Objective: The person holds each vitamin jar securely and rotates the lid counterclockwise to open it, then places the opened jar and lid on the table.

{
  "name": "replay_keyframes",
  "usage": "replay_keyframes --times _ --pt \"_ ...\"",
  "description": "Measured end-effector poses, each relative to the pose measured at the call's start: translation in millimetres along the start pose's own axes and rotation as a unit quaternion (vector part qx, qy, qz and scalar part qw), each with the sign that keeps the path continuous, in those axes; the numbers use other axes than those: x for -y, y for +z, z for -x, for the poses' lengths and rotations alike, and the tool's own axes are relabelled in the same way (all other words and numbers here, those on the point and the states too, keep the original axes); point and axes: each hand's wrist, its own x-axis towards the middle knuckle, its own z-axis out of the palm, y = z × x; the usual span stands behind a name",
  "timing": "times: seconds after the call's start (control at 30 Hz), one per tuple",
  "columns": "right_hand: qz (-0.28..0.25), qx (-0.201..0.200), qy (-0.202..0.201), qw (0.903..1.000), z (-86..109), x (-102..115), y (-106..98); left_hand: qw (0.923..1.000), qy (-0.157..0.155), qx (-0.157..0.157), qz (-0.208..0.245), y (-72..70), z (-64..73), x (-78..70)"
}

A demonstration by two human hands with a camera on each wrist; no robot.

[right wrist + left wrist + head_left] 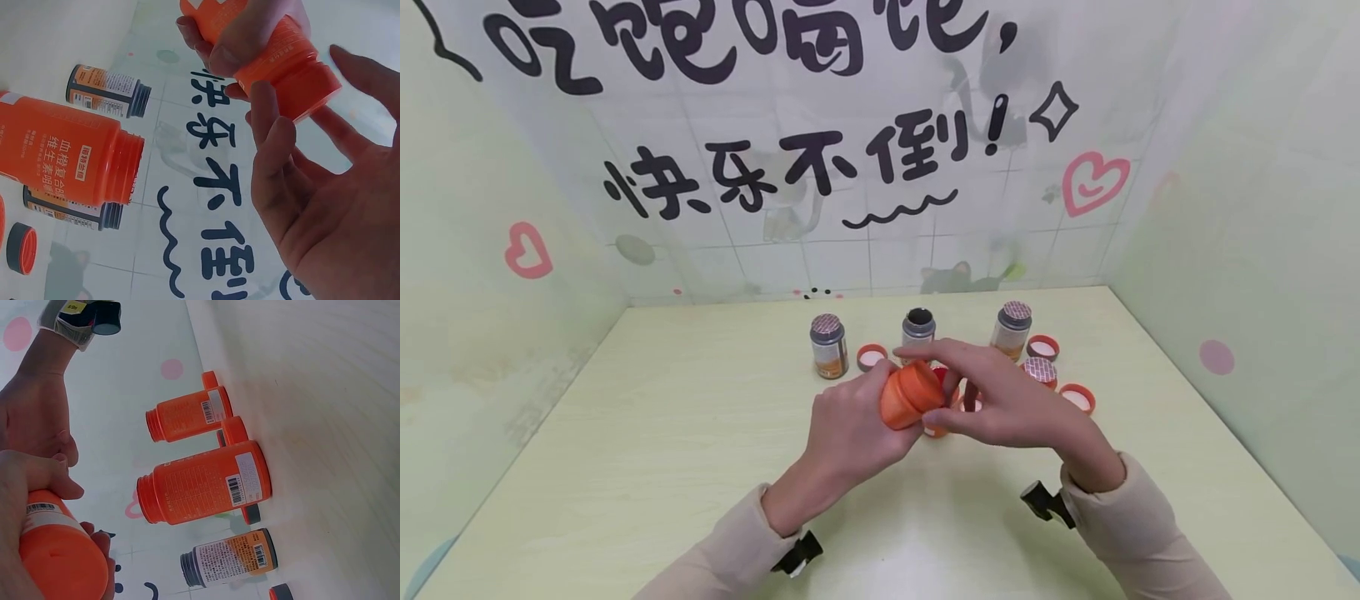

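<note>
My left hand [857, 421] grips an orange bottle [62, 559] by its body, tilted above the table. The bottle's orange cap [306, 94] is on and points toward my right hand [1000, 396]. Around that cap, the right hand's fingers are spread and loosely bent in the right wrist view. Whether a fingertip touches the cap I cannot tell. Behind the hands stand an uncapped large orange bottle [203, 481] and a smaller orange bottle [187, 415]. Part of this group is hidden by the hands in the head view.
Farther back are a left grey bottle [828, 350], a middle grey bottle [919, 327] with a dark mouth, and a right grey bottle [1011, 333]. Several loose caps lie among them, including a left cap [872, 357] and a right cap [1077, 398]. Printed walls enclose the table [625, 467].
</note>
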Motion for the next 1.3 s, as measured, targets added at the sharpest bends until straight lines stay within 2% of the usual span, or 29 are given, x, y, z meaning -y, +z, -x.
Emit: replay_keyframes --times 0.1,0.23,0.37,0.5,0.7,0.8,0.87,0.97,1.13,1.2,1.3 --pt "0.006 -0.017 0.046 0.9988 -1.8 1.6 2.3 1.0000 0.004 -0.005 -0.003 -0.7 0.2 -0.2" --pt "0.042 -0.042 0.132 0.9894 -4.9 3.1 6.5 0.9997 0.016 -0.011 -0.017 -1.1 0.6 -0.5" --pt "0.059 -0.037 0.174 0.9822 -6.3 3.1 8.2 0.9993 0.020 -0.010 -0.028 -0.3 0.8 -0.8" --pt "0.036 -0.011 0.164 0.9858 -5.0 2.9 6.2 0.9996 0.011 0.000 -0.024 0.9 1.4 -0.9" --pt "0.034 0.017 0.066 0.9971 -1.5 -0.4 -0.1 1.0000 -0.002 0.007 0.001 1.6 1.3 -1.1" --pt "0.038 0.017 0.038 0.9984 -0.6 -1.4 -1.7 0.9998 -0.005 0.012 0.016 1.6 0.6 -1.6" --pt "0.038 0.013 0.043 0.9982 -0.6 -0.3 -1.2 0.9997 -0.006 0.014 0.018 1.1 0.6 -1.4" --pt "0.040 -0.004 0.085 0.9956 -1.3 2.4 1.2 0.9998 -0.005 0.013 0.015 0.5 1.0 -1.1" --pt "0.087 -0.053 0.160 0.9819 -4.2 3.4 6.1 1.0000 0.009 0.002 -0.002 -0.5 1.4 -1.6" --pt "0.104 -0.064 0.169 0.9781 -4.6 2.4 6.9 0.9999 0.010 0.000 -0.006 -1.3 1.4 -2.4" --pt "0.099 -0.062 0.165 0.9794 -3.8 2.2 6.1 0.9999 0.008 0.002 -0.006 -2.3 1.3 -3.4"
